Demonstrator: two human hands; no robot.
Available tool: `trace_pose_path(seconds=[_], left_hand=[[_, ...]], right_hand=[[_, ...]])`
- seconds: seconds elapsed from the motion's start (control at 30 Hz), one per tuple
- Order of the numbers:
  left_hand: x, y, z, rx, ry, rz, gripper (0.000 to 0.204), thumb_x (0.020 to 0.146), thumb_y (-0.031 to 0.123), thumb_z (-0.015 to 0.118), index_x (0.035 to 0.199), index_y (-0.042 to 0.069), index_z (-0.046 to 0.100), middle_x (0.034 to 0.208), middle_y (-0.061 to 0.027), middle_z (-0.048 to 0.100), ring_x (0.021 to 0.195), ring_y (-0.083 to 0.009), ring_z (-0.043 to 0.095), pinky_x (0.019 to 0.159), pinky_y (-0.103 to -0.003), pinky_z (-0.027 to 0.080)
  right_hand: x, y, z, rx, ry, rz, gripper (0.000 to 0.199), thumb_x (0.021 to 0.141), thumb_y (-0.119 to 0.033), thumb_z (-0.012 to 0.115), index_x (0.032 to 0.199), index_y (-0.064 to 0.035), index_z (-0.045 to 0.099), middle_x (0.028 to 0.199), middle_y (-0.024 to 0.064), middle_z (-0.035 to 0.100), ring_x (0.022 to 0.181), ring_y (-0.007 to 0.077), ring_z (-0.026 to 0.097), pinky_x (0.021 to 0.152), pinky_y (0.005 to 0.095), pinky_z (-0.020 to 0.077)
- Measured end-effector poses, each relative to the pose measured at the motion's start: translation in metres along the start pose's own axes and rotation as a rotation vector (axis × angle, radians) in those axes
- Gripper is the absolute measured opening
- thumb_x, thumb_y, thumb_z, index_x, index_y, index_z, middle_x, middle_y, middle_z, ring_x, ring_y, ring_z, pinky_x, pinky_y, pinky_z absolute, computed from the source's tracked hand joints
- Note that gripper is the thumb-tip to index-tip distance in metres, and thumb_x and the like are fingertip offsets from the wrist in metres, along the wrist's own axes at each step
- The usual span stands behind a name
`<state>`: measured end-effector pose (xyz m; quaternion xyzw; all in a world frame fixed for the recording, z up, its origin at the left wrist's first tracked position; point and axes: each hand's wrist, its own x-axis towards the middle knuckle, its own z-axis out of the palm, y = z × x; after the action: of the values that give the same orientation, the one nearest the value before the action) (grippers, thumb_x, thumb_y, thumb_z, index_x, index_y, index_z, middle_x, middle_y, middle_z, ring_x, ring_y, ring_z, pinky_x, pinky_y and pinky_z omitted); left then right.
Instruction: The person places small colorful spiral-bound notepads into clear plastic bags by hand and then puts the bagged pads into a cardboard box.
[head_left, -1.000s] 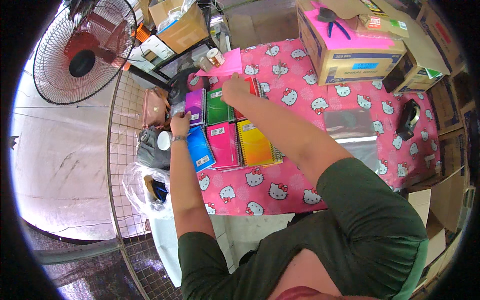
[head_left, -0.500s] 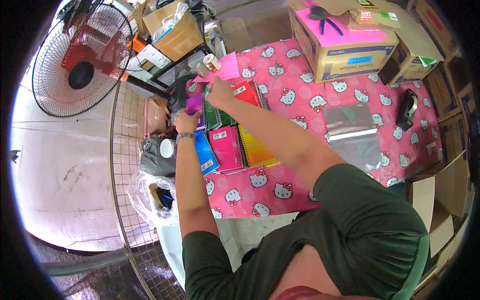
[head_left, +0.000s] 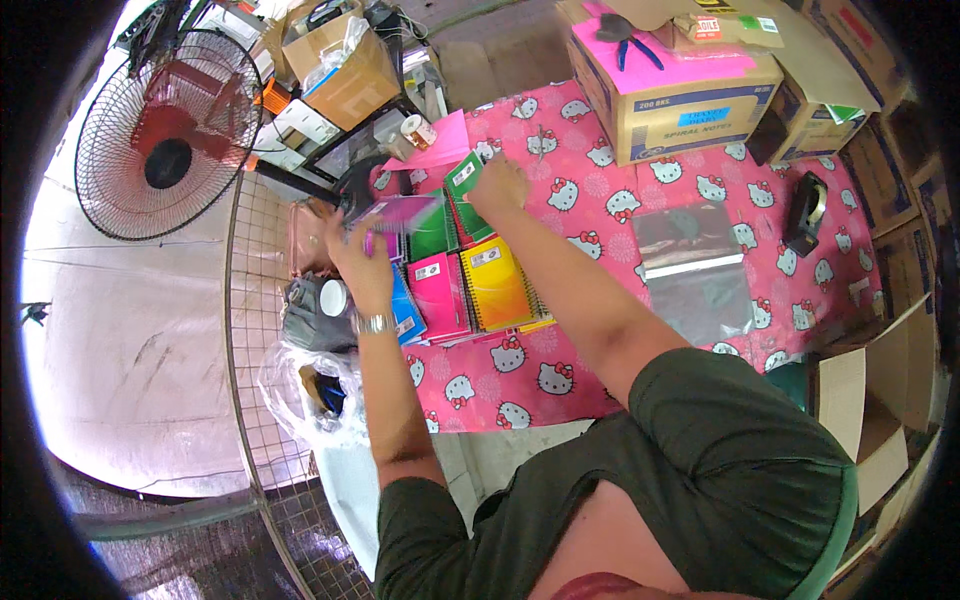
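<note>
Several spiral notebooks lie in two rows on the pink cloth. In the near row are a blue notebook [head_left: 408, 318], a pink notebook [head_left: 437, 296] and a yellow notebook [head_left: 497, 285]. At the far row's left, my left hand [head_left: 362, 262] grips a purple notebook [head_left: 408, 214], tilted up and smeared by motion. My right hand [head_left: 498, 190] closes on the right edge of a green notebook [head_left: 466, 186], its fingers partly hidden. Beneath it shows part of a red notebook [head_left: 474, 236]. Another green notebook [head_left: 432, 232] lies between the hands.
A carton [head_left: 690, 110] bearing pliers [head_left: 626, 40] stands at the back right. A clear plastic sleeve [head_left: 694, 265] and a black tape dispenser [head_left: 808, 214] lie on the right. At left are a fan [head_left: 168, 160], a white-lidded container [head_left: 335, 297] and a plastic bag [head_left: 300, 385].
My right hand has moved right, carrying the green notebook over the red one. My left hand has shifted slightly nearer and left, and the purple notebook now tilts up in it.
</note>
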<state>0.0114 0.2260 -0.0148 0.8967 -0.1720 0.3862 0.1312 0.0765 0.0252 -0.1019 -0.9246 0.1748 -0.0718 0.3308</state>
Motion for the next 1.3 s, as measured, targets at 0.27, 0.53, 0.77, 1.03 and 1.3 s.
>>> trace_pose_path(seconds=[0.27,0.53,0.77,1.03,1.3], left_hand=[[-0.194,0.071,-0.034,-0.934,-0.074,-1.077,0.024,0.09,0.004,0.048,0.108,0.005,0.064,0.118,-0.0127,0.058,0.106,-0.0293,0.056,0.074,-0.037,0.052],[-0.191,0.136,-0.045,-1.463,0.164,-1.43,0.053,0.097,0.046,0.038,0.131,0.005,0.042,0.127,-0.0118,0.052,0.113,-0.0282,0.054,0.096,-0.044,0.045],[-0.251,0.145,-0.018,-1.922,0.137,-1.49,0.054,0.096,0.05,0.038,0.132,0.009,0.045,0.126,-0.0093,0.054,0.111,-0.0268,0.055,0.095,-0.043,0.045],[-0.29,0.155,-0.065,-1.986,0.309,-1.49,0.068,0.089,0.062,0.041,0.134,0.011,0.044,0.131,-0.0093,0.052,0.116,-0.0285,0.052,0.098,-0.047,0.043],[-0.323,0.144,-0.088,-1.772,0.206,-1.626,0.045,0.086,0.016,0.061,0.127,0.004,0.047,0.121,-0.01,0.058,0.109,-0.0281,0.058,0.092,-0.044,0.048]], right_hand=[[-0.023,-0.025,-0.074,1.007,-0.722,-0.299,0.064,0.067,-0.031,0.08,0.114,0.004,0.055,0.105,0.0194,0.064,0.088,0.0332,0.065,0.081,0.0446,0.051],[-0.127,0.048,-0.05,0.121,-0.191,-0.343,0.077,0.076,-0.046,0.069,0.126,0.0061,0.043,0.126,0.0271,0.046,0.124,0.0403,0.039,0.102,0.0461,0.0349],[-0.121,0.072,-0.057,0.274,-0.287,-0.351,0.054,0.074,-0.025,0.074,0.111,0.002,0.045,0.11,0.0244,0.055,0.107,0.0373,0.054,0.088,0.0436,0.0451],[-0.166,0.008,-0.093,0.32,-0.777,-0.779,0.082,0.077,-0.025,0.073,0.138,-0.0023,0.023,0.104,0.0238,0.059,0.095,0.0346,0.062,0.079,0.0389,0.0499],[-0.117,-0.037,0.005,0.002,-0.479,-0.312,0.097,0.072,-0.036,0.075,0.141,0.0035,0.02,0.103,0.0276,0.061,0.095,0.038,0.063,0.081,0.0434,0.0516]])
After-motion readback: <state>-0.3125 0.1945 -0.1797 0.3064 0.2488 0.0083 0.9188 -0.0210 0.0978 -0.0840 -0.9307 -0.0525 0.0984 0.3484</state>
